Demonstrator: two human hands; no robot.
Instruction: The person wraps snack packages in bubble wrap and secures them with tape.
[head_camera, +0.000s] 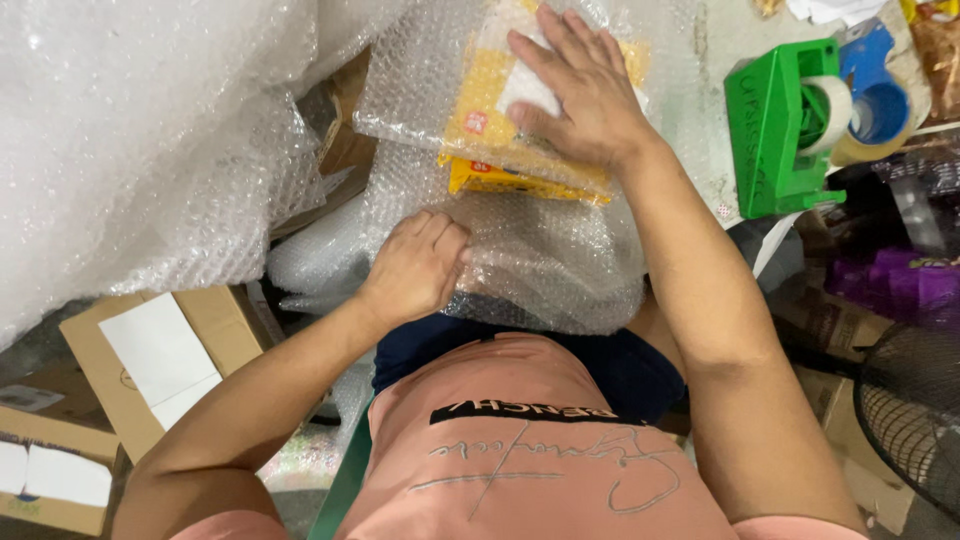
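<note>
A flat yellow box (480, 120) with a white label lies under a layer of clear bubble wrap (540, 250) in front of me. My right hand (580, 85) presses flat on top of it, fingers spread, palm down on the wrap. My left hand (418, 265) is curled into a fist just below the box, gripping the bubble wrap sheet at its near left edge. The sheet drapes down over my lap.
A large heap of bubble wrap (140, 130) fills the left. A green tape dispenser (780, 130) and a blue one (870, 90) stand at the right. Cardboard boxes (150, 360) sit at lower left, a black fan (915, 410) at lower right.
</note>
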